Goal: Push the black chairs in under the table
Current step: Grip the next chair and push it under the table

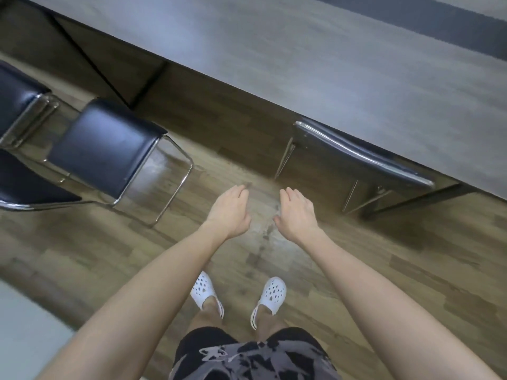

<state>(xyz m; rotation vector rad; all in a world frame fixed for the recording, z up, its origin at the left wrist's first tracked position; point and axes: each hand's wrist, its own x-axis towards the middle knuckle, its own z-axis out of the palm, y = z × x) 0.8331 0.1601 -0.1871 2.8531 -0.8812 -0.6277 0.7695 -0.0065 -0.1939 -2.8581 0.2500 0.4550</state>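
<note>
Patterned shorts (255,355), bottom centre of the frame: dark grey and black, nearest the lens. Above them, two white clogs (238,294) planted on the wood floor (384,270).

Left hand (230,212), centre frame: arm stretched forward, palm down, fingers loosely together and slightly curled, holding nothing.

Right hand (297,215), just beside it to the right: same posture, fingers relaxed and close together, nothing grasped. Both hang over bare floor, touching no chair.

Tucked chair (365,157), right of centre: black backrest against the table (301,64) edge, seat hidden beneath, chrome legs showing below. Judged done.

Pulled-out chair (107,149), left of centre: black seat on a chrome sled frame, standing well clear of the table, turned at an angle to its edge.

Further chair (16,97), upper left: black seat, only partly in frame; position relative to the table cannot be told.

Table brace (90,61), upper left: dark diagonal bars under the top, in line with the pulled-out chair.

Risks, as judgement: pushed at its present angle, the pulled-out chair may jam its frame against the brace or the neighbouring chair; a one-handed shove may swing it further askew; the sled frame may drag and scuff the floor.
</note>
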